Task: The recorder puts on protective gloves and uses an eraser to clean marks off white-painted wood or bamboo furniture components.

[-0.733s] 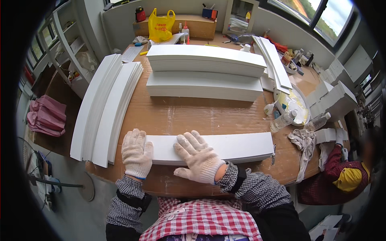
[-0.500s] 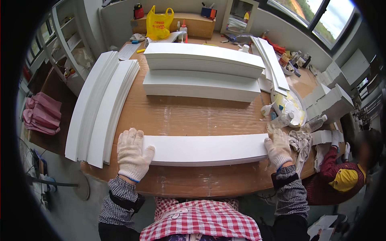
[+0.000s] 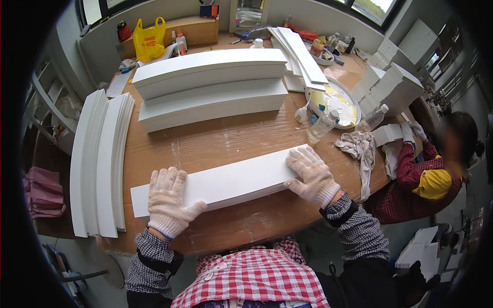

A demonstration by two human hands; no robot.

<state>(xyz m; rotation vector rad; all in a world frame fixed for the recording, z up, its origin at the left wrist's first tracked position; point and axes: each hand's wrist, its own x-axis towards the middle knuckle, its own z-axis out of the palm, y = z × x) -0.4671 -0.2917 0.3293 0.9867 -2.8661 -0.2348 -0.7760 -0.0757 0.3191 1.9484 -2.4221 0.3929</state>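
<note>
Left hand (image 3: 168,204) pressing flat, fingers spread, on near-left end of white board (image 3: 226,180) | right hand (image 3: 311,174) lying flat on right end, steadying it on table (image 3: 215,143)

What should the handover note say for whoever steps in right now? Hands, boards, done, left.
Left hand: gloved, flat on the left end of the small board stack, palm down, not gripping.
Right hand: gloved, flat on the stack's right end, fingers spread.
The small board stack lies on the brown table near its front edge, angled slightly.
Two thick board stacks sit further back; thin strips lie along the table's left edge.
Done: the stack is down flat with its edges roughly aligned.
Left: probably squaring the ends; its next place cannot be told.
</note>
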